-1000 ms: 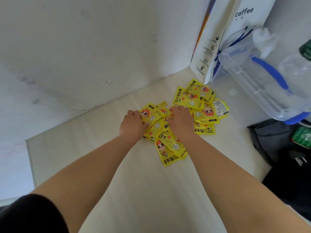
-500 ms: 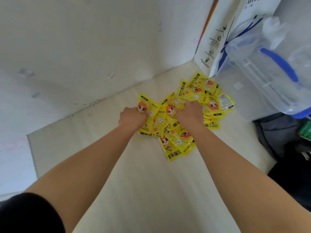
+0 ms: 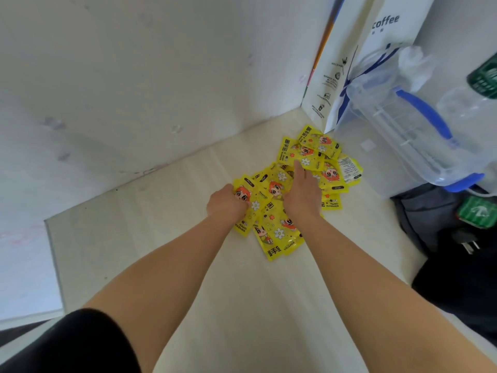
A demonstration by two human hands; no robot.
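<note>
Head view: your right hand (image 3: 304,192), bunched half a second ago, is now stretched forward, fingers straight and flat on the yellow packets (image 3: 274,230), reaching toward the far ones beside the paper bag (image 3: 349,63). Judgement: gathering is unfinished; the far packets are not yet drawn in. Right grip: wide, pressing only, holding nothing. Your left hand (image 3: 227,203) keeps a closed grip, fingers curled on the pile's near-left packets. The packets lie overlapped on the counter (image 3: 188,265), near the wall corner.
</note>
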